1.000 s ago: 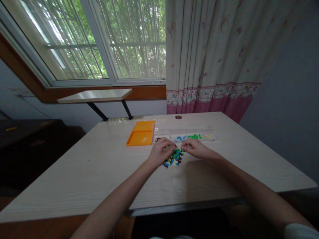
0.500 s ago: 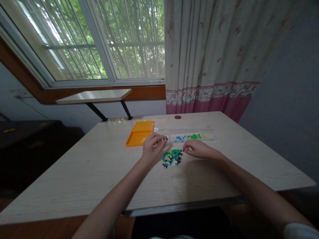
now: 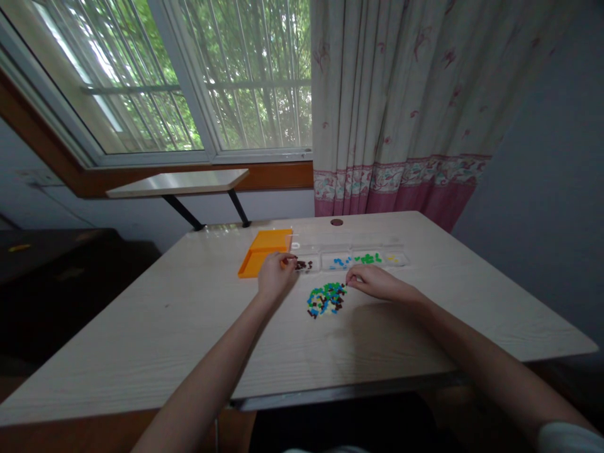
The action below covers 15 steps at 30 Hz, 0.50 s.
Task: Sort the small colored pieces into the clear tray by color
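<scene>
Mid-frame, I can't tell whether my left hand (image 3: pixel 274 275) or right hand (image 3: pixel 374 281) grips anything; a nudge could scatter the pile (image 3: pixel 326 299).

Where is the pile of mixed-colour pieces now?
In the head view, the pile lies on the table, left of the right hand, on the near side of the clear tray.

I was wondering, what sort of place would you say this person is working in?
Probably a room in a home: a floral curtain hangs beside a sliding window with bars outside, and a pale wood-grain desk with a small raised shelf stands in front.
</scene>
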{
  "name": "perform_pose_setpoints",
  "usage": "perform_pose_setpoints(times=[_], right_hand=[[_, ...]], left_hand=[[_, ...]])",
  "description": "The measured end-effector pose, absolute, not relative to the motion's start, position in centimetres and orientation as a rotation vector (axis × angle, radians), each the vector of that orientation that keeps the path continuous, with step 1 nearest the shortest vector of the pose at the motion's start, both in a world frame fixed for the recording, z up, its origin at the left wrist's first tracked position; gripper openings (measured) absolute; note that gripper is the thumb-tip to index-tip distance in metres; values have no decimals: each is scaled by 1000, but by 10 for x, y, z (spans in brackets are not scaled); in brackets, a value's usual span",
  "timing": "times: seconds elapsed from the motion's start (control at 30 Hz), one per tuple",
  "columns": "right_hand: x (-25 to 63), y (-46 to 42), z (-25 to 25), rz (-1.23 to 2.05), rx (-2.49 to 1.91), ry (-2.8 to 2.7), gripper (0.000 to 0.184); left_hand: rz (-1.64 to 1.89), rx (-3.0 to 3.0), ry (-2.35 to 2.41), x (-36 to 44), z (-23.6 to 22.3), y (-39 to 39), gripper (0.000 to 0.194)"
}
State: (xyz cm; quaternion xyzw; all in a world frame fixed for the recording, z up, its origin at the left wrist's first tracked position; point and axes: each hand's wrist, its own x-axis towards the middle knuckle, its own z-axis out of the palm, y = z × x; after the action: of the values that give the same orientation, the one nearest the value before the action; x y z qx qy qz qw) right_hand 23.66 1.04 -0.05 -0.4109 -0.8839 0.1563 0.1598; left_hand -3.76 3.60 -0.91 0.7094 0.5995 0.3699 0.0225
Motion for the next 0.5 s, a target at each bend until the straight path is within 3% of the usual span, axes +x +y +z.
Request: perform_pose_setpoints(times=[0.5], right_hand=[[212, 5, -12, 376, -980, -2322, 16]], left_hand=[[986, 2568, 1032, 11, -7, -2, 16]])
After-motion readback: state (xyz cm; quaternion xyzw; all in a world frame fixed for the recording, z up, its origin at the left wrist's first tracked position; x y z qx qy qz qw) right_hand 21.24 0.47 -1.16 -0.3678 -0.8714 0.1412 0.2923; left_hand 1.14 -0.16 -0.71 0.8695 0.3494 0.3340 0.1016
